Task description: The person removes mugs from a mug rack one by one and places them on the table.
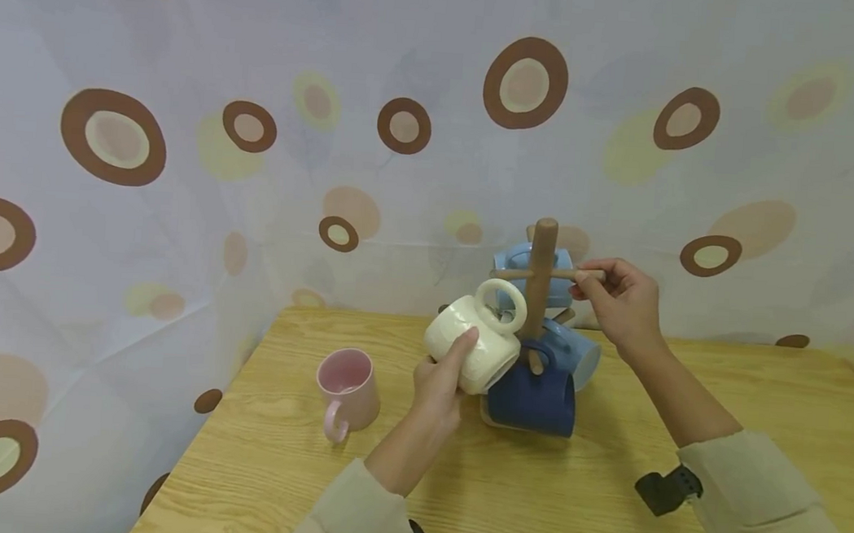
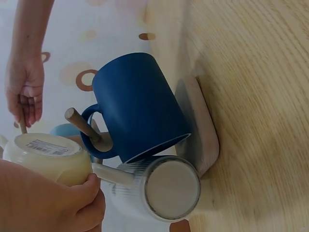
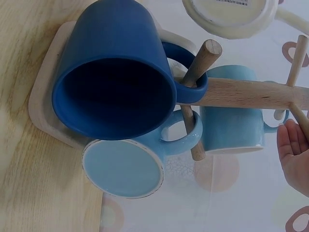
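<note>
My left hand [image 1: 434, 393] grips a cream mug [image 1: 493, 354] by its body, tilted, with its round handle up beside the post of a wooden mug tree [image 1: 542, 261]. With thumb and fingers, my right hand [image 1: 624, 307] pinches the end of the tree's upper right peg. A dark blue mug [image 1: 536, 402] hangs by its handle on a lower peg. Next to it hangs a light blue mug [image 1: 581, 356]; another light blue mug [image 1: 561, 293] is higher up, behind the post. The left wrist view also shows a whitish ribbed mug [image 2: 173, 188] below the dark blue one.
A pink mug [image 1: 363, 401] stands upright on the wooden table [image 1: 268, 469], left of the tree, handle toward me. The tree's flat base [image 2: 205, 125] sits on the table. Behind hangs a pale cloth [image 1: 432, 185] patterned with circles.
</note>
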Tool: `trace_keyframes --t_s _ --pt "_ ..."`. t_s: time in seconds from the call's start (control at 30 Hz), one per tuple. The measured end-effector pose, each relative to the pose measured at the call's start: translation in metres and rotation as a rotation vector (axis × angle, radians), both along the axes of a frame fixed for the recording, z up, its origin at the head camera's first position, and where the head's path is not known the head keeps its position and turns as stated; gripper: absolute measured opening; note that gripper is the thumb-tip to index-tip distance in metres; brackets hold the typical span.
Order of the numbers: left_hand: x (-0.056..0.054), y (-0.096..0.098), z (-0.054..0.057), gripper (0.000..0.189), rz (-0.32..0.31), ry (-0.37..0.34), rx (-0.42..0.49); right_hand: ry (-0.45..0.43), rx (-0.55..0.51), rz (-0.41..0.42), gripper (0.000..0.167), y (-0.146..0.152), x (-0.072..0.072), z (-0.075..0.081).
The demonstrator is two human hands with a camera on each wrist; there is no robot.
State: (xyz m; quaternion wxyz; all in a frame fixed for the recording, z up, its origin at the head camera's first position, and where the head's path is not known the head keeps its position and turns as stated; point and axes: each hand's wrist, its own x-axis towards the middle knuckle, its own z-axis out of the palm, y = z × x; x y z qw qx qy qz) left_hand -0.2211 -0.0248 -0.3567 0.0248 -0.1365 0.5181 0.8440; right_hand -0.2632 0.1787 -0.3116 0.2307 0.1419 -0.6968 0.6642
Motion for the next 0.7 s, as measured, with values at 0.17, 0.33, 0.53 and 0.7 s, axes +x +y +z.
trace_keyframes --t_s 0.17,0.33,0.53,0.7 --pt "0.004 -0.006 -0.006 0.059 -0.055 0.031 -0.043 -0.011 0.016 -0.01 0.009 -0.001 0.001 0.001" --pt "0.008 -0.012 -0.011 0.057 -0.097 0.073 -0.092 -0.016 0.006 -0.002 0.006 -0.002 0.002 0.001" --pt "0.009 -0.018 -0.016 0.055 -0.107 0.124 -0.135 -0.015 -0.014 -0.011 0.008 -0.003 0.002 0.0" --pt "0.008 -0.023 -0.02 0.054 -0.113 0.156 -0.196 -0.014 -0.023 -0.016 0.009 -0.003 0.002 0.0"
